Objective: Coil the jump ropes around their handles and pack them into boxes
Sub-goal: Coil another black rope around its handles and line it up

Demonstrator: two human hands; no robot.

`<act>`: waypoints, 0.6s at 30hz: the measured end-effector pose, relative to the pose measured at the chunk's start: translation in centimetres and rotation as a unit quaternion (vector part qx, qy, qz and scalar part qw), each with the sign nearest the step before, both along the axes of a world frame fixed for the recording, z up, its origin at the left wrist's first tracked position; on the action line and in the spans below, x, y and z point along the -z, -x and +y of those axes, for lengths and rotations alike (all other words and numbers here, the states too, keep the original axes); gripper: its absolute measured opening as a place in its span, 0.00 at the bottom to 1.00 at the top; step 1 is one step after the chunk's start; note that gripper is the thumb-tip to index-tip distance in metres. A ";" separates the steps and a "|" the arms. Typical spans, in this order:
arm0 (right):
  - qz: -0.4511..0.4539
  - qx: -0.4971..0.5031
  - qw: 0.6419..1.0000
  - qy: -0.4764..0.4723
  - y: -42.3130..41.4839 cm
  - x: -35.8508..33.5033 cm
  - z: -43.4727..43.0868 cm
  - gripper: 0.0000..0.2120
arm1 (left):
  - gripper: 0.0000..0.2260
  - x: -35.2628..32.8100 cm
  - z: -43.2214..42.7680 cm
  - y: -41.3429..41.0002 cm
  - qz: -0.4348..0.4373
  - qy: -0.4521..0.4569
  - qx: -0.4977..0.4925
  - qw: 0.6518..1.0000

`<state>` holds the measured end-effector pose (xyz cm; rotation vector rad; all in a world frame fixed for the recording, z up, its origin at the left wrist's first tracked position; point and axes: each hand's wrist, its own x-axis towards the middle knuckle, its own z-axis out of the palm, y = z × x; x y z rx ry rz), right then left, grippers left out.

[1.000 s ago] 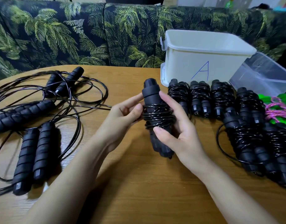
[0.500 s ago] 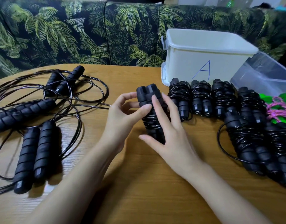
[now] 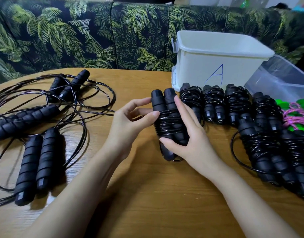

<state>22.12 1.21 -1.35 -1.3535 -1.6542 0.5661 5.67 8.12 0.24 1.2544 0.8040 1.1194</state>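
At the centre of the frame the right hand (image 3: 190, 134) wraps its fingers around a coiled jump rope (image 3: 168, 124), both black handles side by side, while the left hand (image 3: 130, 121) pinches the wound cord with thumb and fingertips. The bundle's long axis runs almost up the frame, cap ends toward the white box marked A (image 3: 216, 62). The coiling looks finished, so the next move probably calls for tucking the loose loop at the bottom, then laying it beside the row of coiled ropes (image 3: 233, 103) on the table (image 3: 156, 194).
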 end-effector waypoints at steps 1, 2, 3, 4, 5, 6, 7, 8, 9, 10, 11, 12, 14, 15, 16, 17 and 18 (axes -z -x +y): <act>0.027 -0.015 0.999 0.016 -0.1 -0.2 0.0 0.44 | 0.19 0.1 0.0 -0.1 -0.005 0.006 -0.007 1.000; 0.049 -0.027 0.998 0.030 -0.2 -0.3 0.0 0.43 | 0.18 0.1 0.0 -0.2 -0.010 0.012 -0.014 1.000; 0.057 -0.032 0.997 0.038 -0.3 -0.3 0.1 0.43 | 0.17 0.2 -0.1 -0.3 -0.014 0.020 -0.022 0.999; 0.046 -0.030 0.998 0.039 -0.3 -0.2 0.1 0.43 | 0.17 0.3 -0.2 -0.4 -0.019 0.027 -0.030 0.999; 0.021 -0.020 0.999 0.035 -0.2 -0.1 0.1 0.43 | 0.18 0.4 -0.3 -0.6 -0.022 0.030 -0.039 0.999; -0.015 -0.001 0.999 0.030 0.0 0.1 0.0 0.43 | 0.19 0.5 -0.3 -0.7 -0.026 0.032 -0.047 0.998; -0.058 0.024 0.998 0.023 0.3 0.2 0.0 0.42 | 0.19 0.5 -0.4 -0.9 -0.029 0.032 -0.054 0.998; -0.100 0.051 0.994 0.006 0.7 0.5 0.0 0.42 | 0.19 0.6 -0.4 -1.0 -0.031 0.030 -0.062 0.997; -0.133 0.074 0.988 -0.021 1.2 0.7 -0.1 0.40 | 0.17 0.7 -0.5 -1.1 -0.032 0.029 -0.069 0.997; -0.152 0.091 0.983 -0.049 1.7 1.0 0.0 0.38 | 0.16 0.9 -0.4 -1.2 -0.035 0.029 -0.076 0.996; -0.159 0.099 0.980 -0.070 2.2 1.3 0.0 0.36 | 0.15 0.9 -0.4 -1.3 -0.037 0.030 -0.082 0.995; -0.160 0.103 0.978 -0.082 2.5 1.5 0.0 0.35 | 0.15 0.9 -0.5 -1.3 -0.039 0.029 -0.088 0.995; -0.185 0.120 0.972 -0.087 3.1 1.8 0.0 0.37 | 0.12 1.0 -0.6 -1.4 -0.043 0.018 -0.097 0.994; -0.212 0.144 0.963 -0.084 3.2 1.8 0.0 0.40 | 0.11 1.0 -0.8 -1.5 -0.043 0.008 -0.099 0.994; -0.238 0.174 0.952 -0.080 3.2 1.6 0.0 0.44 | 0.10 1.0 -1.0 -1.6 -0.040 -0.004 -0.099 0.994; -0.254 0.202 0.943 -0.081 3.0 1.4 0.1 0.46 | 0.09 1.1 -1.2 -1.8 -0.035 -0.018 -0.096 0.995; -0.262 0.221 0.935 -0.088 2.8 1.3 0.3 0.46 | 0.09 1.2 -1.4 -1.9 -0.030 -0.030 -0.090 0.995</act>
